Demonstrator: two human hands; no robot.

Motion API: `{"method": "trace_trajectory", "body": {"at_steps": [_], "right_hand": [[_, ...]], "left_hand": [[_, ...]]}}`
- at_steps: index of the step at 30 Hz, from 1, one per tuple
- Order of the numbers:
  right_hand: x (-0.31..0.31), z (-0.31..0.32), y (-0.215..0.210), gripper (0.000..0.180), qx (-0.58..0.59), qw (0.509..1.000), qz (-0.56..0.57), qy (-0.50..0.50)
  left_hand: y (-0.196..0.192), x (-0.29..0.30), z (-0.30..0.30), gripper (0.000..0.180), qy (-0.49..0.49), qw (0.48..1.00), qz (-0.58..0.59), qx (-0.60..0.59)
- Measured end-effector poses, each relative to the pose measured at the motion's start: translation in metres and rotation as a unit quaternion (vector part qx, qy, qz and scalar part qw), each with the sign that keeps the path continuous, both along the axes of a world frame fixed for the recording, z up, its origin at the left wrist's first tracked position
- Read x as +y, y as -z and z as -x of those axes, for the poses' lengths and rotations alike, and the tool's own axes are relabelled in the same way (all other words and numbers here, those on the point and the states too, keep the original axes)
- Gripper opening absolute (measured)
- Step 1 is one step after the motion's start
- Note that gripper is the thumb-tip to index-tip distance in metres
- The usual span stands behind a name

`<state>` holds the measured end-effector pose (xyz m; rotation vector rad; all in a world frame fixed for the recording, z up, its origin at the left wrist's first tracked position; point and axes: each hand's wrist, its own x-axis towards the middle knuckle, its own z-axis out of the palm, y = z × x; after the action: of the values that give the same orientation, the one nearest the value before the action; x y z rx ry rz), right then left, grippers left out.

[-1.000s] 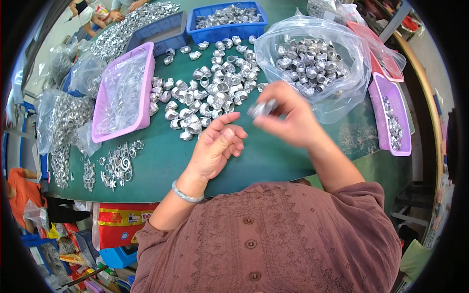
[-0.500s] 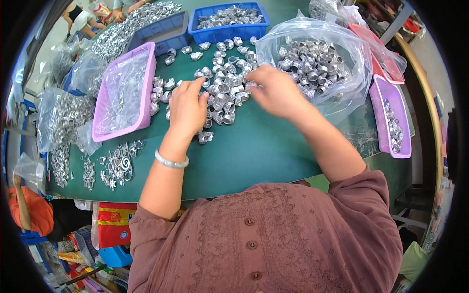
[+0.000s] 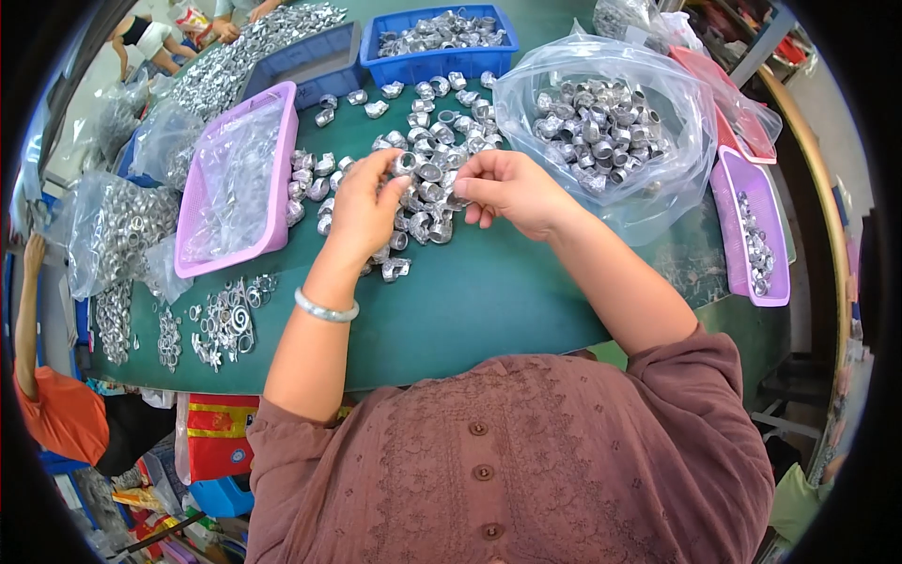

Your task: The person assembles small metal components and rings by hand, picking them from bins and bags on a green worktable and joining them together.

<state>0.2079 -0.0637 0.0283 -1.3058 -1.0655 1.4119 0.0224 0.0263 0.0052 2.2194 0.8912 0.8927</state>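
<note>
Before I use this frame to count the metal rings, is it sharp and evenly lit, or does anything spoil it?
Head view: the loose metal rings and both hands, left hand and right hand, look sharp at centre; the fisheye bends the green table toward a black rim; the clear bag shows glare; lighting is even, with soft shadows.

Clear bags on the green table, a carton below its edge

An open clear plastic bag [image 3: 611, 132] of silver rings lies at upper right; more clear bags [image 3: 113, 235] of metal parts crowd the left end; a red and yellow carton [image 3: 221, 432] sits beneath the near edge
</note>
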Motion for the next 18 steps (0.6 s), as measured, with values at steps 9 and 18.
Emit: {"method": "trace_trajectory", "body": {"at_steps": [9, 18], "right_hand": [[-0.039, -0.004, 0.001, 0.025, 0.265, 0.964, -0.018, 0.013], [-0.054, 0.006, -0.003, 0.027, 0.325, 0.945, -0.046, -0.016]], "left_hand": [[-0.022, -0.052, 0.008, 0.031, 0.166, 0.761, 0.502, -0.375], [-0.015, -0.083, 0.000, 0.063, 0.139, 0.957, 0.095, -0.236]]}}
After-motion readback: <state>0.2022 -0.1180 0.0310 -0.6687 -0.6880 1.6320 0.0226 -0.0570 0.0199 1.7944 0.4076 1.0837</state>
